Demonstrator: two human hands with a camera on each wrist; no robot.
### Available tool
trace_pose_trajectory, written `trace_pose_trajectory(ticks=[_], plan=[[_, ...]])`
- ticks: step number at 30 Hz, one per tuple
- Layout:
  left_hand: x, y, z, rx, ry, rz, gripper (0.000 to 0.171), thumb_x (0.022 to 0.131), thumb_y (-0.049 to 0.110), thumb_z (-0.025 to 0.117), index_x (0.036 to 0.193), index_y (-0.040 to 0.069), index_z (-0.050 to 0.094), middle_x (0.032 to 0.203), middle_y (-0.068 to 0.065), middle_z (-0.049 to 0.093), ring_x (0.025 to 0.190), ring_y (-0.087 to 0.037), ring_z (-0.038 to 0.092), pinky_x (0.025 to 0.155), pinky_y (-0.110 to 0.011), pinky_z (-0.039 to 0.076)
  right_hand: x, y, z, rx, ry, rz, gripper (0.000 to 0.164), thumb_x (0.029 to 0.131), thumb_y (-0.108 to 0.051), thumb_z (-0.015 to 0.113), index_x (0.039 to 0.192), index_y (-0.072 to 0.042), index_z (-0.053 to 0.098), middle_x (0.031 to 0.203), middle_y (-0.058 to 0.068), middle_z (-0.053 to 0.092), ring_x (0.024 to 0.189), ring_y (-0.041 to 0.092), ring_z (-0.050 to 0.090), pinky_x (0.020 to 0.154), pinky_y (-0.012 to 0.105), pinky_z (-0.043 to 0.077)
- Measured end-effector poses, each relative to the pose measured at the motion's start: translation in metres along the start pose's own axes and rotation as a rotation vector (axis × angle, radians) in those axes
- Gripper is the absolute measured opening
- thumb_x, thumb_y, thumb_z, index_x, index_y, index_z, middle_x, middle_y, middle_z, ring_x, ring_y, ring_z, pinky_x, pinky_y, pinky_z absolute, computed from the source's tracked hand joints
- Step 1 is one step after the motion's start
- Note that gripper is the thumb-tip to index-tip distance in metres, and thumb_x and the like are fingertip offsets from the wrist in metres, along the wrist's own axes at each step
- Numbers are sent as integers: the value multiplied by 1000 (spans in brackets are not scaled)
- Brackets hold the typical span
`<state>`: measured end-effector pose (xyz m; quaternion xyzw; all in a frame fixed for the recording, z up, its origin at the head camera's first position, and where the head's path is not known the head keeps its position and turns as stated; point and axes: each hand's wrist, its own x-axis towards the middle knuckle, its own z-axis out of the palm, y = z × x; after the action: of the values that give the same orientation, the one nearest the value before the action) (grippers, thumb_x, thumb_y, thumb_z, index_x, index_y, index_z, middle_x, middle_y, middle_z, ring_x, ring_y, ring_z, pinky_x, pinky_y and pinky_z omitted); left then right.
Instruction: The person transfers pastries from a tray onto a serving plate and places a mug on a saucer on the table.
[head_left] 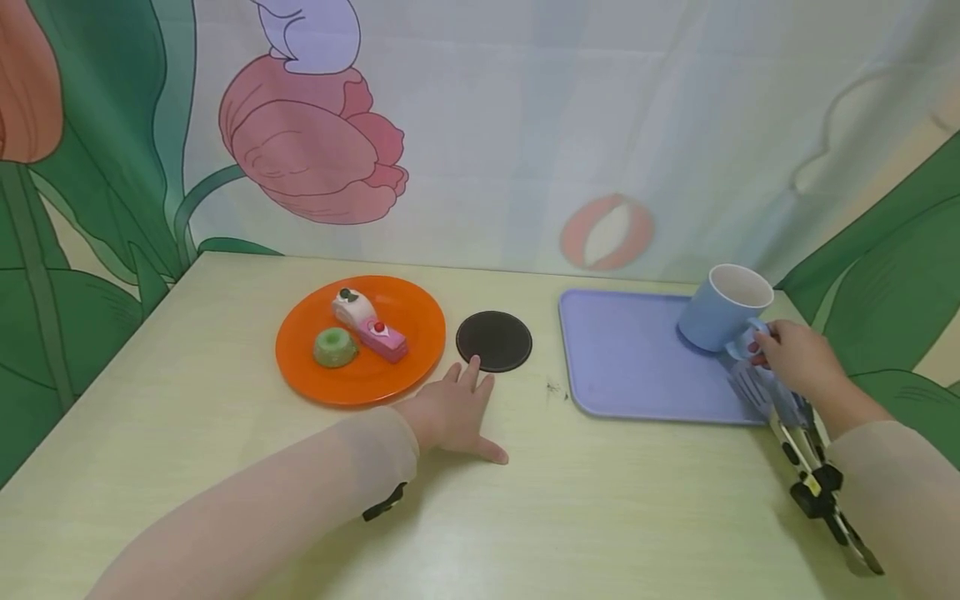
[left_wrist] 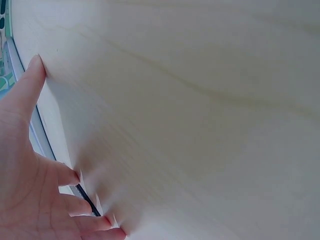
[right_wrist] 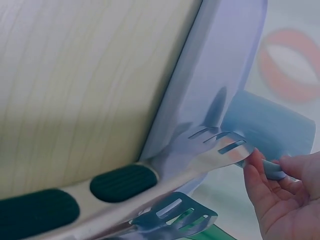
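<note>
My right hand [head_left: 801,360] pinches the handle of a light blue mug [head_left: 703,318]. The mug is at the back right of a lilac tray [head_left: 633,362], its base close over the surface. In the right wrist view, the thumb and fingers meet round the mug's handle [right_wrist: 274,171]. Below that hand are metal tongs [head_left: 797,454] with slotted ends, which overlap the tray's front right corner. My left hand [head_left: 453,415] lies low over the table with fingers spread, holding nothing. One fingertip reaches the near edge of a round black coaster [head_left: 493,340].
An orange plate [head_left: 300,367] stands left of the coaster. It bears a green ring-shaped sweet [head_left: 335,347], a pink cake slice [head_left: 384,340] and a white cream-topped piece [head_left: 352,308]. A printed curtain [head_left: 480,150] hangs behind the table [head_left: 600,508].
</note>
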<state>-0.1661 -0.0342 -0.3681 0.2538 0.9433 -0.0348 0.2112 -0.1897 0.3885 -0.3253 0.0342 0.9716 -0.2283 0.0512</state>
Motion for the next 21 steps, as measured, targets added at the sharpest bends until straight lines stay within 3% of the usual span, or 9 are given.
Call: trace_pose_trajectory(ticks=[21], plan=[[0,0,-1,7,12,5,110,69,78,53,150,11,17,155,-16,5,139,-37,14,108,-43,25,-6,-14,-7,-19,13,-27,43,103,-27,29,109,11,47,98,25,60,91,38,56,61,35,45]])
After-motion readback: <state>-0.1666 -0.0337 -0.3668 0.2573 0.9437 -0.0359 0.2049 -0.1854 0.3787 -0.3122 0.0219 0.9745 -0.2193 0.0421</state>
